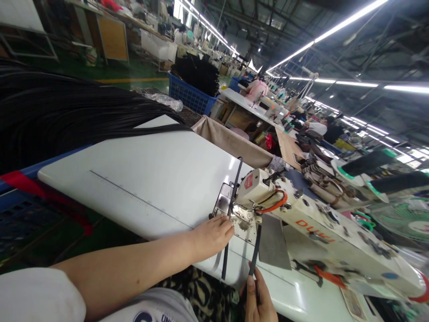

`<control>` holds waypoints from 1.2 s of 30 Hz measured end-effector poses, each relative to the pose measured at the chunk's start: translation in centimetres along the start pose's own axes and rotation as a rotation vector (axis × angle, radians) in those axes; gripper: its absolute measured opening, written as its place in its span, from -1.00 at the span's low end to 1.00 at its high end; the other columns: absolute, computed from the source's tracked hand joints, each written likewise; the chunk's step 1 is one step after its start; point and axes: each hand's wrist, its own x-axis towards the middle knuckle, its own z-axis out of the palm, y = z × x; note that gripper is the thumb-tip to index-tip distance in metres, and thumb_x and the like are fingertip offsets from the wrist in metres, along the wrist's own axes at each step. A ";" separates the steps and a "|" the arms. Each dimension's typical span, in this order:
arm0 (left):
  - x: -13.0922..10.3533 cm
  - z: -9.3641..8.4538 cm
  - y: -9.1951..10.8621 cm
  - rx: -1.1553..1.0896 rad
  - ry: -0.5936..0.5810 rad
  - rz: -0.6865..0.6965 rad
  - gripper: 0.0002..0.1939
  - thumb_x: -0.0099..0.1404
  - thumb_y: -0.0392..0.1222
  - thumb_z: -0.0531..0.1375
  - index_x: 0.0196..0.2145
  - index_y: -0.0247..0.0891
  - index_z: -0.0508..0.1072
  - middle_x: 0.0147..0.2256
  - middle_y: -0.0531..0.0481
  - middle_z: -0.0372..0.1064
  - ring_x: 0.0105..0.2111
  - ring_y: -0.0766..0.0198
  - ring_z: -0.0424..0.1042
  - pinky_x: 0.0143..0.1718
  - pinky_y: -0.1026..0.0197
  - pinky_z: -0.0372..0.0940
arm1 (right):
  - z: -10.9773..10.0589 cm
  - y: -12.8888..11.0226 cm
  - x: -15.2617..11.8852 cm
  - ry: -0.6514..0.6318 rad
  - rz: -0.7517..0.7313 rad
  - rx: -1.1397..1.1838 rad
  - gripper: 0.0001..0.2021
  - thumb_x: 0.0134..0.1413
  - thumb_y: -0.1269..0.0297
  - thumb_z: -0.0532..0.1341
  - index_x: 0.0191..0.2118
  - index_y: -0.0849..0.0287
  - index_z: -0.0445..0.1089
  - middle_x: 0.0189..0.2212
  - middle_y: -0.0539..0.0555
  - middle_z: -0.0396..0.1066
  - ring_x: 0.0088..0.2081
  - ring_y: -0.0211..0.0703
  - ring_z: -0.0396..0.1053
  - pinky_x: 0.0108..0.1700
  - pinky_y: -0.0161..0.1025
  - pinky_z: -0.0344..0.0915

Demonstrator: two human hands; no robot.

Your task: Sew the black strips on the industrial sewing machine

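Left hand [214, 235] lies flat, fingers together, palm down on the white worktop [150, 179], fingertips touching a black strap [231, 210] just left of the sewing machine [301, 214] head. That strap runs from the far side of the needle plate [224, 202], under the presser area, and down over the near worktop edge. Right hand [258, 295] sits at the near edge, low in view, pinching the lower end of a second black strap [255, 250] between thumb and fingers; this strap rises to the machine head, right of the first one. The two straps run near each other, roughly parallel, apart. A grey plate [273, 241] lies on the worktop just right of the second strap. Machine is cream with orange lettering and an orange cable. Big pile of black straps [67, 112] lies far left, well apart from the hands. Blue crate [189, 95] of black material stands farther back. Thread cones [368, 163] at right, blurred. Other workers sit at far benches.
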 end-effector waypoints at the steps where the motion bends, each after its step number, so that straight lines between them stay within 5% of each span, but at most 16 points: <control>1: 0.0 0.1 0.0 0.004 0.006 0.002 -0.75 0.41 -0.40 0.08 0.01 -0.39 0.39 0.02 -0.28 0.38 0.10 0.08 0.42 0.32 0.01 0.22 | 0.2 0.0 0.1 0.005 -0.006 -0.006 -0.26 0.22 -0.37 0.06 0.17 0.15 0.48 -0.27 0.15 0.62 -0.24 0.07 0.59 -0.33 -0.23 0.46; 8: 0.0 0.3 0.1 0.005 -0.015 -0.009 -0.74 0.41 -0.37 0.12 0.04 -0.40 0.39 0.03 -0.29 0.40 0.13 0.08 0.41 0.31 0.01 0.23 | 0.8 -0.1 0.9 -0.012 -0.027 0.010 -0.24 0.24 -0.36 0.04 0.18 0.23 0.46 0.06 0.24 0.54 0.16 0.21 0.44 0.18 -0.05 0.38; 12: -0.1 0.4 0.1 0.012 0.003 -0.006 -0.75 0.42 -0.39 0.11 0.02 -0.40 0.39 0.02 -0.26 0.41 0.14 0.08 0.40 0.34 0.03 0.19 | 0.3 -0.1 1.5 -0.137 -0.063 0.037 -0.24 0.19 -0.37 0.11 0.15 0.22 0.50 0.06 0.25 0.54 0.15 0.20 0.46 0.17 -0.06 0.42; 25: -0.3 0.2 0.0 0.026 -0.002 -0.031 -0.79 0.45 -0.38 0.07 -0.02 -0.34 0.42 0.07 -0.25 0.42 0.12 0.12 0.42 0.34 0.04 0.18 | 1.1 -1.2 0.5 -0.196 -0.049 0.097 -0.32 0.26 -0.27 0.09 0.16 0.22 0.49 0.11 0.26 0.50 0.18 0.17 0.44 0.20 -0.04 0.41; 36: 0.2 1.3 -1.9 -0.170 0.053 -0.224 -0.57 0.39 -0.49 0.00 0.14 -0.35 0.41 0.19 -0.17 0.40 0.32 0.11 0.24 0.42 -0.08 0.04 | 1.4 -1.7 -0.1 -0.195 -0.014 0.107 -0.32 0.26 -0.26 0.09 0.17 0.22 0.49 0.11 0.25 0.51 0.18 0.16 0.44 0.22 -0.02 0.39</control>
